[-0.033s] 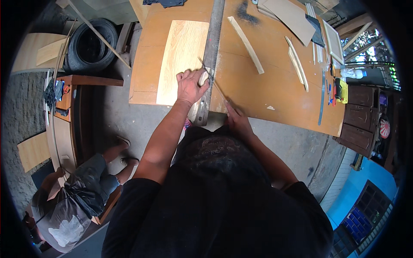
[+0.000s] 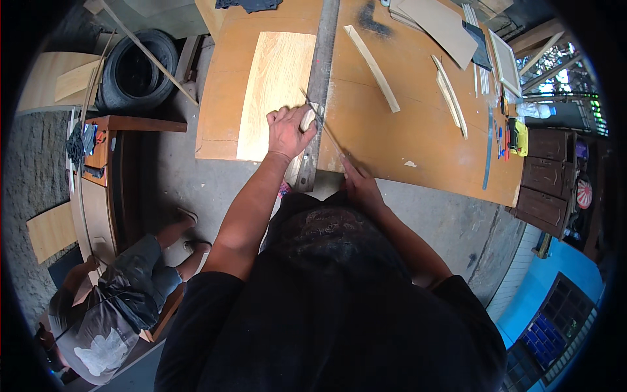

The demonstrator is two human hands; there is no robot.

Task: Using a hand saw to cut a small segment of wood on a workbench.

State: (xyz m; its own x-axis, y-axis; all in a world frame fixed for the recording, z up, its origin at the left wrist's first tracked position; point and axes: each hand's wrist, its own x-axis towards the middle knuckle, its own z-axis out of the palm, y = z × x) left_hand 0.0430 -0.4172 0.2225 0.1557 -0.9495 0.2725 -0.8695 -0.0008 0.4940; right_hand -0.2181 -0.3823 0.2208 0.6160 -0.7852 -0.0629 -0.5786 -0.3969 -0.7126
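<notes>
My left hand is closed around a pale strip of wood, pressing it down on the dark bar that runs between the two table panels. More of the strip shows below my wrist, toward my body. In my right hand, near the front edge of the table, is the end of a long thin tool. It slants up and left across the strip, beside my left thumb; whether it is a file or a saw I cannot tell. A light wood-grain board lies flat left of the bar.
On the brown tabletop lie curved wood strips, stacked sheets, a metal ruler and a yellow-black tool. At lower left another person sits beside a wooden bench. A tire stands at upper left.
</notes>
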